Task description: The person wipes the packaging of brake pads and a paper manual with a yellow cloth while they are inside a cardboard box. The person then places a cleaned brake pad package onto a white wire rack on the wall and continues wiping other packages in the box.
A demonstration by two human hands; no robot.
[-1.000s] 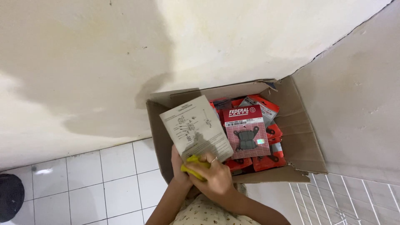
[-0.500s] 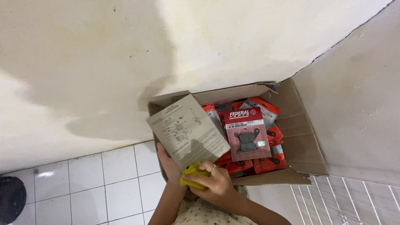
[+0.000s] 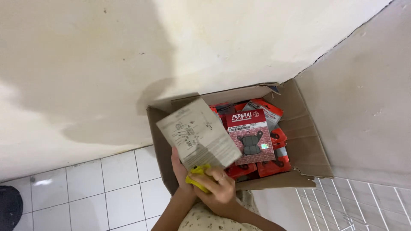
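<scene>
Cardboard box (image 3: 309, 141) sits open against the wall (image 3: 85, 64), on white tiles (image 3: 94, 192), full of red packs (image 3: 250, 137). At its eight o'clock edge a grey card (image 3: 198, 133) tilts upward, gripped from below by both hands pressed together. Left hand (image 3: 179, 167) is partly hidden behind it; right hand (image 3: 219, 188), at the card's six o'clock, also clasps a yellow cloth (image 3: 198, 176).

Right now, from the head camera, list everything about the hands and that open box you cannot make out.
- Left hand: mostly hidden behind the grey card pack and the right hand.
- Yellow cloth: only a bunched corner shows between the hands.
- Grey card pack: motion-blurred, its line drawings unreadable.
- Cardboard box: the bottom is covered by red blister packs.
- Black object: cut off by the left edge.
</scene>
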